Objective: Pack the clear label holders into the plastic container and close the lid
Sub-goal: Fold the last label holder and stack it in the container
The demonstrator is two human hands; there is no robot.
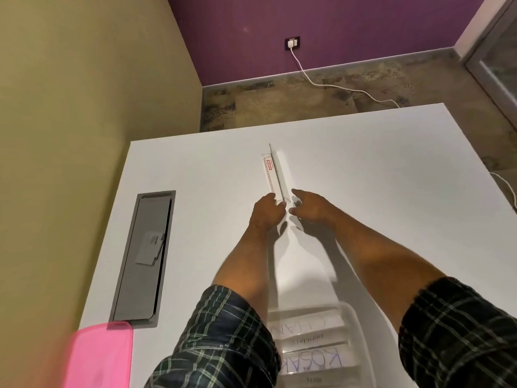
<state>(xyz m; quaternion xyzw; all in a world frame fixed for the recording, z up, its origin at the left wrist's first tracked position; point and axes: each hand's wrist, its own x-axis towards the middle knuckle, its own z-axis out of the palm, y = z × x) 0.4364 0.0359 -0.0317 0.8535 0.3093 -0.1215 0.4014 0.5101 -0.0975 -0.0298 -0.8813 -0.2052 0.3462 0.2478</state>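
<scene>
A long clear label holder (272, 175) with a red-printed paper strip lies on the white table (363, 177), running away from me. My left hand (267, 211) grips its near end, fingers curled round it. My right hand (309, 207) hovers just to the right of that end, fingers spread and holding nothing. Near the bottom edge sits the clear plastic container (353, 326), with several label holders (310, 362) carrying written name cards inside; my forearms partly cover it. The pink lid (100, 357) lies at the bottom left corner.
A grey recessed cable hatch (142, 259) with a card on it is set into the table's left side. A yellow-green wall stands left. A white cable (335, 86) runs across the floor beyond the table's far edge to a wall socket.
</scene>
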